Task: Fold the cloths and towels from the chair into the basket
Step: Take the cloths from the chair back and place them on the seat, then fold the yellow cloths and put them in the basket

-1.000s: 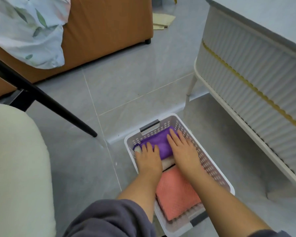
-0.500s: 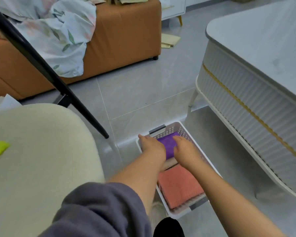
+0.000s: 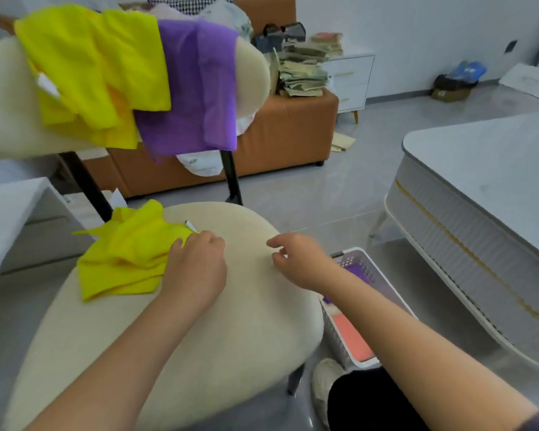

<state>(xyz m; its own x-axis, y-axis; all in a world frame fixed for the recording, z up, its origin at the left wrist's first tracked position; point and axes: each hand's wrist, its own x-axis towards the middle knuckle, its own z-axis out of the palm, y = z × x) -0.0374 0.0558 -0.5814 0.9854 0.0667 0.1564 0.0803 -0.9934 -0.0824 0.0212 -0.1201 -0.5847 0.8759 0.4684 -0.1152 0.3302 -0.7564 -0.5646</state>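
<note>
A crumpled yellow cloth [image 3: 128, 253] lies on the left of the cream chair seat [image 3: 231, 321]. My left hand [image 3: 196, 262] is at the cloth's right edge, fingers curled and thumb on the fabric. My right hand [image 3: 296, 259] hovers over the seat's right side, fingers loosely curled and holding nothing. More yellow cloths [image 3: 91, 66] and a purple cloth [image 3: 196, 88] hang over the chair's backrest [image 3: 0, 88]. The white basket [image 3: 372, 264] stands on the floor right of the chair, partly hidden by my right forearm. It holds a folded purple cloth [image 3: 355, 270] and a folded pink cloth [image 3: 352, 340].
A white ribbed table [image 3: 479, 181] stands close on the right of the basket. An orange sofa [image 3: 287, 129] with a stack of papers [image 3: 302, 70] sits behind the chair. White furniture [image 3: 7, 206] is at the left. My shoe [image 3: 324, 384] is by the basket.
Both hands have left the basket and come up over the chair seat. The view has swung up from the floor to the chair. My left hand now meets the yellow cloth.
</note>
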